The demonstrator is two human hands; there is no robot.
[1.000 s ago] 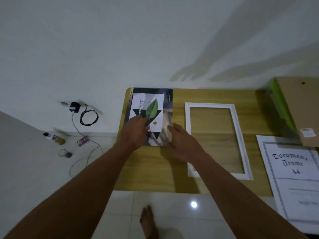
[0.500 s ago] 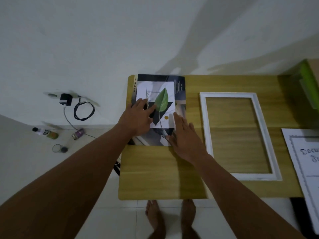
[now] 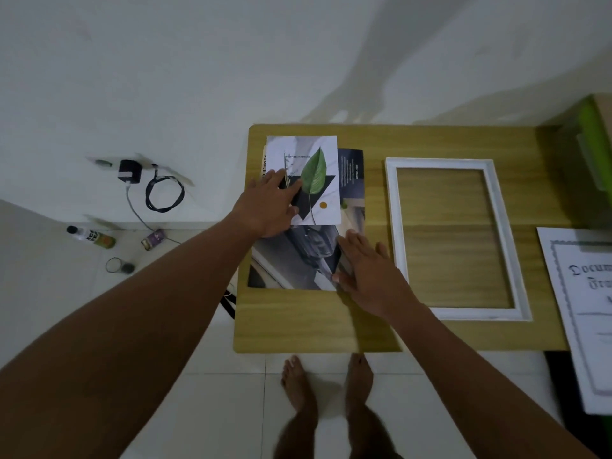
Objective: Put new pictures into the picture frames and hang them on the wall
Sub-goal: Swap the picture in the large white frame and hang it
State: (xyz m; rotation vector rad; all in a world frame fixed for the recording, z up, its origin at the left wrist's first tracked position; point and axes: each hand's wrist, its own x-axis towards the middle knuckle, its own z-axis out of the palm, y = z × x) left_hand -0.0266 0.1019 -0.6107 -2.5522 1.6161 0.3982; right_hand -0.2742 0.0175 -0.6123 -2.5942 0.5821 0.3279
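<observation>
A small white picture with a green leaf (image 3: 314,180) lies on a larger dark print (image 3: 298,260) at the left end of the wooden table (image 3: 374,140). My left hand (image 3: 268,207) rests flat on the leaf picture's lower left part, fingers straight. My right hand (image 3: 367,276) presses flat on the dark print's lower right edge. An empty white picture frame (image 3: 394,223) lies flat to the right of both hands. A white "Document Frame" insert sheet (image 3: 583,309) lies at the right edge, overhanging the table.
The table stands against a white wall. A green object (image 3: 592,137) sits at the far right corner. On the floor to the left lie a black charger with cable (image 3: 132,170), a small bottle (image 3: 89,235) and small jars (image 3: 152,239). My bare feet (image 3: 328,382) stand below the table's front edge.
The leaf picture has slid up and away across the dark print under my left hand. My right hand stays pressed on the print's lower right edge. The camera has tilted down.
</observation>
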